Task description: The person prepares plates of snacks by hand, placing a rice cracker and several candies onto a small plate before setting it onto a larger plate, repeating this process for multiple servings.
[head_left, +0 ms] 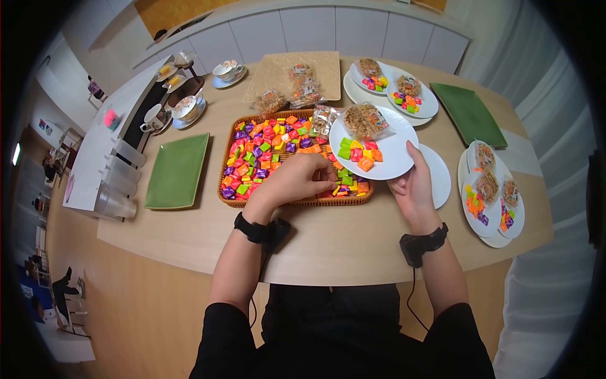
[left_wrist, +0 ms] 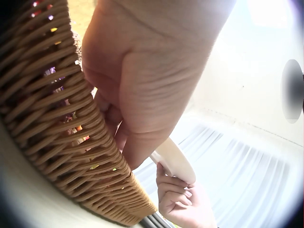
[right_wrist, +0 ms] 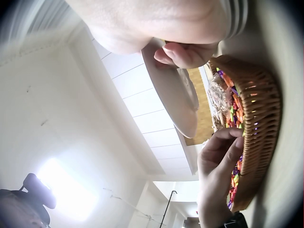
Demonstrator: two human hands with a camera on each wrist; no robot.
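Note:
My right hand (head_left: 413, 186) grips the rim of a white plate (head_left: 394, 158), thumb on top and fingers beneath, raised over the basket's right end. On this plate lie a clear-wrapped nut cluster (head_left: 363, 120) and several green, red, yellow and orange wrapped candies (head_left: 365, 163). My left hand (head_left: 297, 180) reaches over the near rim of the wicker basket (head_left: 237, 203), which is full of brightly wrapped candies (head_left: 262, 148). Its fingers are bent, thumb and fingertips close together at a yellow-green candy (right_wrist: 243, 127); I cannot tell whether they pinch it.
Another white plate (head_left: 439, 177) lies under my right hand. Filled plates stand on oval platters (head_left: 499, 240) to the right and at the back. Green trays (head_left: 177, 174) lie on both sides. Behind the basket is a beige board (head_left: 271, 69) with wrapped clusters. Teacups (head_left: 185, 108) stand back left.

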